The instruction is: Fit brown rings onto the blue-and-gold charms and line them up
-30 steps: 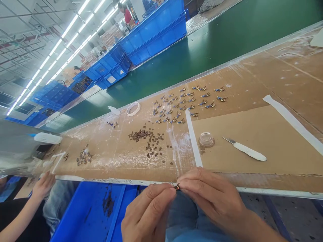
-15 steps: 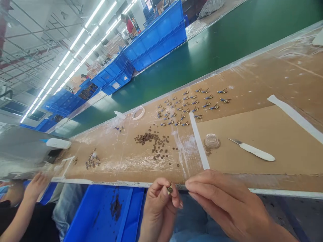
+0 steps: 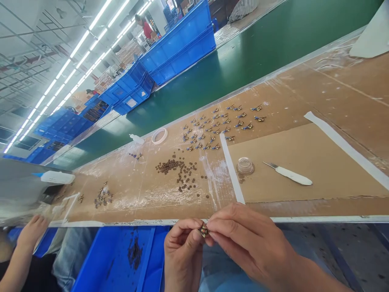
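A small dark painted figurine was pinched in the left hand above the brown covered desk's near edge, the right hand's fingertips closed against it. It was judged light, rigid and fragile, best gripped by its body.

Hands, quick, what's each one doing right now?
Left hand: closed, pinching a small figure.
Right hand: fingertips together at the figure; whether they grip it can't be told.

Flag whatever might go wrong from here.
The small figure, pinched in the left hand's fingertips beyond the table edge, could drop off the worktop if it slips.

The knife lies uncapped, so the right hand might get nicked reaching that way.
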Tool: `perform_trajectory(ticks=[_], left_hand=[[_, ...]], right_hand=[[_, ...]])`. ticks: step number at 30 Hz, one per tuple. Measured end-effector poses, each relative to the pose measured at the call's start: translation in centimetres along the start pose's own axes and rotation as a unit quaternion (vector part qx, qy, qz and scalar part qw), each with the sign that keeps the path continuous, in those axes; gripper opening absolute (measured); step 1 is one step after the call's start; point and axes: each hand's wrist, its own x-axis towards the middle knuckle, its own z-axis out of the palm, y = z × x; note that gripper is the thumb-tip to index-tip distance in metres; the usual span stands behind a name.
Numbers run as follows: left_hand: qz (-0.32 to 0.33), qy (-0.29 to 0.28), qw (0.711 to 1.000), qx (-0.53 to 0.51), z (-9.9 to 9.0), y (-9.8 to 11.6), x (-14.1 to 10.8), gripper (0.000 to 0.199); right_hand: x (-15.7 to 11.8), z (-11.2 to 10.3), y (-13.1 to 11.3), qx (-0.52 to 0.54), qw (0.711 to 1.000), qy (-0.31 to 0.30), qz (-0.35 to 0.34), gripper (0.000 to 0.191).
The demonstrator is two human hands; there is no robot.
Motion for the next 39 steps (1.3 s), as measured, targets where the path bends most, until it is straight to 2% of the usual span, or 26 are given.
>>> perform_trajectory(ticks=[6,10,13,16,21,24,27,30,32,35,37,39], left_hand=[[0.092,0.012,0.989,0.112,-0.2,0.2,-0.5,0.008],[0.185,0.007,0.96,0.21,-0.4,0.5,-0.7,0.015],[0.226,0.0,0.937,0.265,-0.2,1.0,-0.8,0.019],[0.231,-0.001,0.928,0.291,0.4,1.3,-0.8,0.016],[0.202,0.035,0.948,0.242,1.8,1.7,-0.6,0.004],[0.159,0.04,0.959,0.231,2.0,2.6,0.6,0.006],[0.116,0.027,0.954,0.276,2.1,4.2,4.4,0.01],[0.117,-0.027,0.923,0.366,2.8,5.8,10.7,0.014],[0.137,-0.046,0.888,0.436,3.8,6.5,15.4,0.014],[0.14,-0.059,0.871,0.468,5.5,6.5,21.9,0.014],[0.132,-0.067,0.857,0.493,6.6,6.0,25.3,0.019],[0.123,-0.077,0.842,0.52,7.3,5.4,27.9,0.021]], right_hand=[[-0.2,-0.2,0.0,-0.007,1.0,-0.021,-0.002,0.016],[-0.4,-0.1,0.2,-0.009,1.0,-0.018,-0.011,0.014],[-0.5,-0.1,0.4,-0.004,1.0,-0.016,-0.018,0.013],[-0.4,-0.2,0.5,0.003,0.999,-0.013,-0.03,0.013],[0.4,-0.7,0.4,-0.008,0.999,-0.008,-0.037,0.017],[1.5,-2.0,0.0,-0.073,0.995,0.009,-0.061,0.014],[2.4,-4.2,-0.5,-0.159,0.985,0.015,-0.064,0.015],[2.4,-7.0,0.0,-0.224,0.974,-0.004,-0.038,0.018],[1.9,-8.8,1.4,-0.26,0.966,-0.006,-0.008,0.021],[1.0,-11.3,4.5,-0.298,0.952,-0.001,0.062,0.024],[0.7,-12.7,6.5,-0.311,0.945,0.04,0.098,0.03],[1.0,-14.0,8.2,-0.323,0.939,0.042,0.113,0.036]])
